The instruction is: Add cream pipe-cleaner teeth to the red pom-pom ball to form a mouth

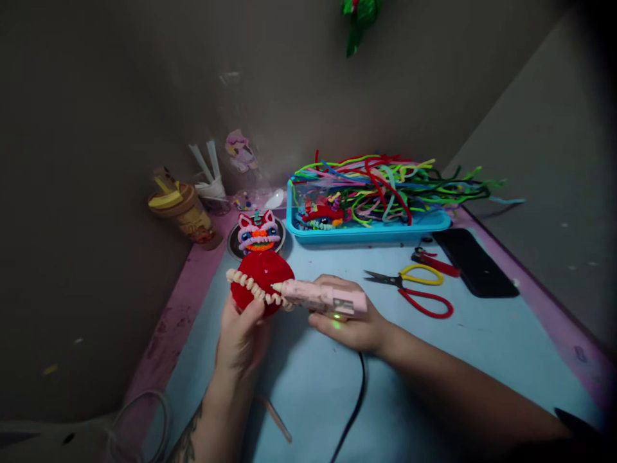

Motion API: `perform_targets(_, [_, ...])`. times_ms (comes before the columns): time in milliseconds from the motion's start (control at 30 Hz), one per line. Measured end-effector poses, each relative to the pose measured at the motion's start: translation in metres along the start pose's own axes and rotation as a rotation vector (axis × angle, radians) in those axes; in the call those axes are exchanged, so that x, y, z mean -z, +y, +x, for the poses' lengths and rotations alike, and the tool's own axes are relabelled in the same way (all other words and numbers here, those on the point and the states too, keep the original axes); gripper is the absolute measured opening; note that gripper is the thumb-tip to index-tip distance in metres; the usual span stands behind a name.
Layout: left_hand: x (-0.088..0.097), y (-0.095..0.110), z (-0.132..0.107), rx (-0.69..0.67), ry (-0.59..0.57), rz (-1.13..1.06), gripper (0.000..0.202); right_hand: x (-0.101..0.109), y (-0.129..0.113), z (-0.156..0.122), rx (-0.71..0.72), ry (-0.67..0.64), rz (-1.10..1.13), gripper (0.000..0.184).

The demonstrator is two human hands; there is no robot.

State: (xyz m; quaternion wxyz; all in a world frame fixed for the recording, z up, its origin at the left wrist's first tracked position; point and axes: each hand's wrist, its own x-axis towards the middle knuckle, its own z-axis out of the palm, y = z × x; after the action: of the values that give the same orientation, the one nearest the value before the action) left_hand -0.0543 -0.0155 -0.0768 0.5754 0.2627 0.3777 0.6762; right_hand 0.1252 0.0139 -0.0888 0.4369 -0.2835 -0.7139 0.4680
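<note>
My left hand grips a red fuzzy ball from below, its thumb pressed near a cream wavy pipe cleaner strip that runs across the ball. In my right hand is a pink glue gun with a green light glowing on its underside. The gun's pale nozzle points left, at the ball's surface just above the strip; whether it touches, I cannot tell. A black cord trails down from the gun. Just behind the ball, a pink and red lion-face figure sits in a round metal dish.
A blue tray heaped with pipe cleaners stands at the back. To the right lie scissors, red-handled pliers and a black phone. A brown cup and a holder with white sticks stand back left. A glue stick lies in front.
</note>
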Motion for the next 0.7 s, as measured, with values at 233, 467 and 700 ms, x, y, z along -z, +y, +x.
perform_targets(233, [0.0020,-0.0002,-0.0007,-0.065,-0.038,-0.067,0.037,-0.0003,-0.0024,0.0021,0.188,-0.035,-0.134,0.011])
perform_targets(467, [0.0029,-0.0007,-0.0006,-0.120,-0.100,-0.082,0.028,-0.0005,-0.0023,0.0032,0.232,-0.041,-0.179,0.018])
perform_targets(700, [0.0057,-0.0032,-0.0003,-0.141,-0.079,-0.063,0.034,-0.0020,-0.0011,0.0040,0.297,-0.042,-0.229,0.022])
